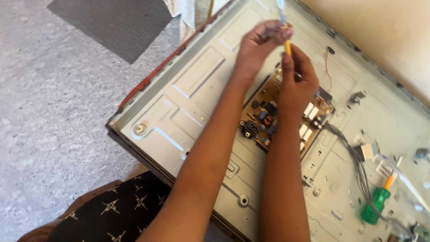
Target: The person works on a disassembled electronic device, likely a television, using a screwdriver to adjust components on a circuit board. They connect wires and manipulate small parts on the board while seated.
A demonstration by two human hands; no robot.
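Gripping one yellow-handled tool [286,45], both hands, left [262,42] and right [298,83], worked above one circuit board [268,121]; one green screwdriver [375,204] lay apart.

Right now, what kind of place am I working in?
Likely a home or small repair spot, working on the floor: an opened flat-panel TV chassis lies on grey carpet, with an exposed power board and a green-handled screwdriver.
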